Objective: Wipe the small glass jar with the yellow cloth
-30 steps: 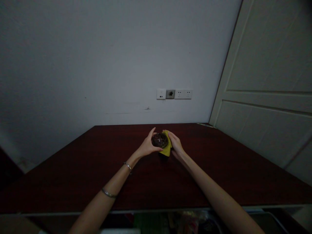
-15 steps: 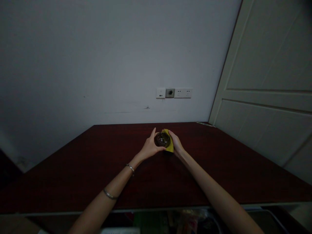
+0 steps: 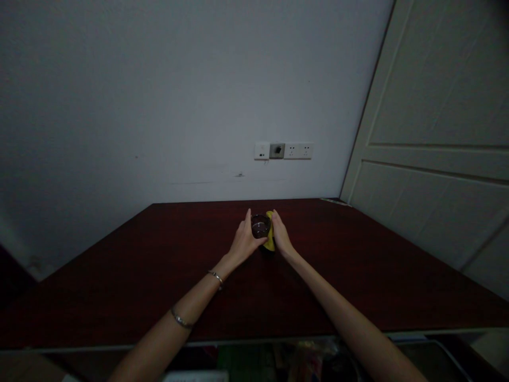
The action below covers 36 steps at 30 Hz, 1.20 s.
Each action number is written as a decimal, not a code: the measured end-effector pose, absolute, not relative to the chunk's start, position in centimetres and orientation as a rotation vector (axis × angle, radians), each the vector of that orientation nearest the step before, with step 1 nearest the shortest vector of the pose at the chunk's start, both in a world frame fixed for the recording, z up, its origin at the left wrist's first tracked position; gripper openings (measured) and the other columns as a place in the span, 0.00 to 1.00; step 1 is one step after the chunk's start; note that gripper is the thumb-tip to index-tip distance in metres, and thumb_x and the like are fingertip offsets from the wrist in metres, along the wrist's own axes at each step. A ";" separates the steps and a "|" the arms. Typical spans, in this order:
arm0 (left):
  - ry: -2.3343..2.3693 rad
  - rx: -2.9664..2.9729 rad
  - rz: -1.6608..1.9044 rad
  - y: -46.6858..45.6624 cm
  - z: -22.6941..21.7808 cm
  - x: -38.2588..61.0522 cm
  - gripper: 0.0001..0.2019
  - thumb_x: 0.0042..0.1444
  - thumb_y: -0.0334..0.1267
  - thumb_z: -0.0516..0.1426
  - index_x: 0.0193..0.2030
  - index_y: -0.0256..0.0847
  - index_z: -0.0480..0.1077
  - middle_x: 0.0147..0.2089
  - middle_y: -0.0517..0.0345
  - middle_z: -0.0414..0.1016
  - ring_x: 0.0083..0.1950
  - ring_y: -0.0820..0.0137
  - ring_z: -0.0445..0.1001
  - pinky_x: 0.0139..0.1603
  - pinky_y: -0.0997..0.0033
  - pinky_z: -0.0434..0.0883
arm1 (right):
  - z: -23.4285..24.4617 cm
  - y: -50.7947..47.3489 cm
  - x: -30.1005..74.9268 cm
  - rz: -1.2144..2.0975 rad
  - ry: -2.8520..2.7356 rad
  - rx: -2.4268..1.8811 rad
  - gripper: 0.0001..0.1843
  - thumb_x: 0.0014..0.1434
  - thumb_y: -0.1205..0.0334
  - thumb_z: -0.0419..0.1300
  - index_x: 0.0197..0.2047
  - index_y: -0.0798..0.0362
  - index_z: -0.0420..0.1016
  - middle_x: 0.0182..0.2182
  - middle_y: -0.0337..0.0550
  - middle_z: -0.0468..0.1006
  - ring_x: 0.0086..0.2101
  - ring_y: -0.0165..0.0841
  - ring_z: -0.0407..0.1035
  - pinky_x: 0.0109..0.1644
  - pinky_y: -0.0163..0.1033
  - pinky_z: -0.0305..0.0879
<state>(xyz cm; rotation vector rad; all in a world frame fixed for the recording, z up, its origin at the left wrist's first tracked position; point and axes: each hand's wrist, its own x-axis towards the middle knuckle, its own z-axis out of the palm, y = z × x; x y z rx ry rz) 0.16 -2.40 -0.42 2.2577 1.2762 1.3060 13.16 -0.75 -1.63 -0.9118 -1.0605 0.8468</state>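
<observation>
A small round cup of dark see-through glass (image 3: 260, 227) is held over the middle of the table. My left hand (image 3: 243, 240) grips it from the left, thumb along the near side and fingers on the far side. Against the cup's right side lies a yellow cloth (image 3: 270, 243), pressed there by my right hand (image 3: 282, 237). The right fingers are held together and stretched along the cloth. Their undersides are hidden behind it.
The dark red table (image 3: 167, 265) reaches back to a pale wall (image 3: 199, 106) with a row of sockets (image 3: 292, 151). A white panelled door (image 3: 437, 138) stands at the right. Below the front edge, an open space holds several items, among them a green one (image 3: 246, 363).
The cup has turned so its hollow inside faces me more, and it has shifted slightly left. My right hand and the cloth moved left with it, and the cloth shows narrower.
</observation>
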 end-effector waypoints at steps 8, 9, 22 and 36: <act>1.065 2.260 1.256 -2.4 -0.6 0.7 0.46 0.44 0.37 0.61 0.66 0.35 0.39 0.62 0.38 0.56 0.62 0.56 0.58 0.60 0.54 0.58 | -0.1 -0.2 15.1 0.989 -0.869 -0.850 0.20 0.50 0.49 0.56 0.40 0.53 0.75 0.40 0.41 0.78 0.44 0.38 0.70 0.52 0.42 0.61; 1.039 2.228 1.265 -2.3 -0.5 0.6 0.45 0.45 0.37 0.61 0.65 0.35 0.40 0.60 0.39 0.59 0.61 0.58 0.60 0.59 0.54 0.60 | 0.1 -0.2 15.4 1.033 -0.845 -0.838 0.18 0.51 0.50 0.55 0.39 0.52 0.75 0.37 0.39 0.79 0.41 0.37 0.71 0.49 0.41 0.63; 0.993 2.130 1.422 -3.0 0.0 0.9 0.41 0.32 0.45 0.68 0.55 0.35 0.59 0.51 0.46 0.66 0.53 0.60 0.66 0.55 0.56 0.63 | 1.9 -1.4 17.2 1.535 -0.978 -0.589 0.24 0.55 0.51 0.43 0.40 0.55 0.73 0.36 0.45 0.80 0.40 0.39 0.72 0.48 0.43 0.65; 1.101 2.298 1.270 -3.3 1.2 0.5 0.40 0.28 0.46 0.69 0.51 0.37 0.62 0.46 0.50 0.64 0.49 0.60 0.66 0.51 0.56 0.65 | 1.7 -1.6 15.5 1.499 -0.894 -0.644 0.19 0.51 0.57 0.47 0.38 0.53 0.76 0.32 0.42 0.81 0.40 0.40 0.73 0.47 0.43 0.67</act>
